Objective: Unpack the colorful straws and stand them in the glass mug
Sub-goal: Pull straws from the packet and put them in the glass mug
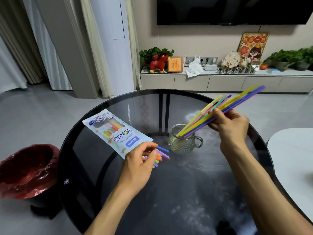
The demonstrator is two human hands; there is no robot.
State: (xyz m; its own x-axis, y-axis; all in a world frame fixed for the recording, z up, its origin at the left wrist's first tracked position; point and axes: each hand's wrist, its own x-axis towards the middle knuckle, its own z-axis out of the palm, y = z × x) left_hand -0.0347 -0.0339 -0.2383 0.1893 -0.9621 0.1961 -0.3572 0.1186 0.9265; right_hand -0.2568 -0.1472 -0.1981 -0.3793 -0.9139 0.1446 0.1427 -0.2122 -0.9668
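A clear textured glass mug [183, 141] with a handle on its right stands near the middle of the round dark glass table [177, 192]. A bundle of long colorful straws [237, 100] leans steeply to the upper right, lower ends inside the mug. My right hand [230, 122] grips this bundle partway up. The pale blue straw package [115, 131] lies flat left of the mug. My left hand [142, 160] pinches the package's open near end, where several straw ends [162, 154] stick out toward the mug.
A bin lined with a red bag [27, 170] stands on the floor to the left of the table. A white rounded tabletop [294, 158] sits close on the right. A low cabinet with plants and ornaments runs along the far wall.
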